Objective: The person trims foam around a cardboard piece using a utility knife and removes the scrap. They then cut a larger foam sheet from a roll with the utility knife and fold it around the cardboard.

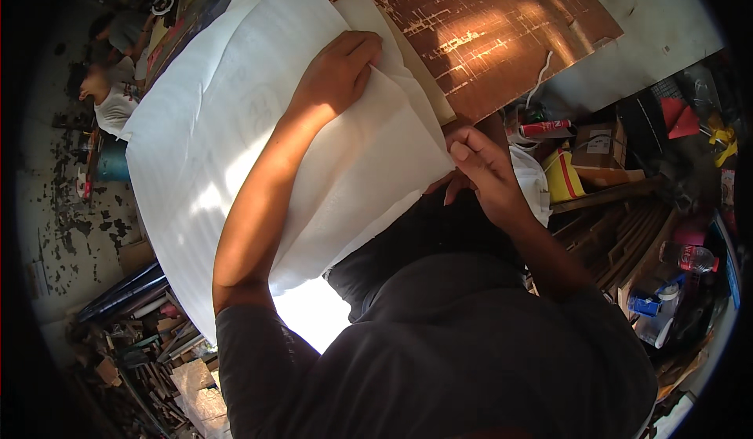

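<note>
A large white sheet [235, 117], thin and softly creased, spreads over the work surface and hangs toward my lap. My left hand [339, 74] is closed on its upper part, fingers bent down, with creases running from the fingertips. At the sheet's right corner, my right hand [488, 171] pinches the edge between thumb and fingers; some of its lower fingers are partly hidden by the sheet. A beige sheet [408, 51] shows from beneath the white one, along its right side.
Beyond lies a scratched brown board [478, 27] with a white cord [541, 78] near its edge. A cardboard box [600, 153], a red can [545, 128] and a plastic bottle [690, 257] sit among clutter at right. Wood scraps [149, 360] fill the lower left. Two people [118, 109] are at far left.
</note>
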A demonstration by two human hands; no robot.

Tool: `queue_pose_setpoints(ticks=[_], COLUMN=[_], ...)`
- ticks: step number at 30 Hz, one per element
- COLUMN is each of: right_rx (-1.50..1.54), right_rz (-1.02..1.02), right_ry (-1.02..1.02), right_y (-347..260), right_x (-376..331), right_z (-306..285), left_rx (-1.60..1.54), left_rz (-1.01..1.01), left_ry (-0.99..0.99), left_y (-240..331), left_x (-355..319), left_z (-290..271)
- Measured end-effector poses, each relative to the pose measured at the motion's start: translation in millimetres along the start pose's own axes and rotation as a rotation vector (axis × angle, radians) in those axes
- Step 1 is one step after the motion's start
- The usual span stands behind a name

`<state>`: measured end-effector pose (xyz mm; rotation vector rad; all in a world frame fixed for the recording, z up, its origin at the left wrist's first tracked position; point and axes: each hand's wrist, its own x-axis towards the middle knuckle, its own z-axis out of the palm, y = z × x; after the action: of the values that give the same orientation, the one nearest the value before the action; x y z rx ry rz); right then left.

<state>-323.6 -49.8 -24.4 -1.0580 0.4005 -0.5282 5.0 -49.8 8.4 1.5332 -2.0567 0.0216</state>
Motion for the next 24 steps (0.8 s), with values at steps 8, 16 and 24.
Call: queue_pose_setpoints(ticks=[8, 16, 24], right_rx=[-0.374, -0.666, -0.521], right_rz=[-0.047, 0.010, -0.110], right_ry=[0.074, 0.117, 0.076], right_y=[-21, -16, -4], right_x=[15, 31, 26], right_z=[26, 30, 15], left_rx=[0.109, 0.263, 0.351], left_rz=[0.081, 0.177, -0.225], left_ry=[0.035, 0.217, 0.097], left_y=[-2, 5, -24], left_x=[2, -3, -71], left_z=[6, -7, -63])
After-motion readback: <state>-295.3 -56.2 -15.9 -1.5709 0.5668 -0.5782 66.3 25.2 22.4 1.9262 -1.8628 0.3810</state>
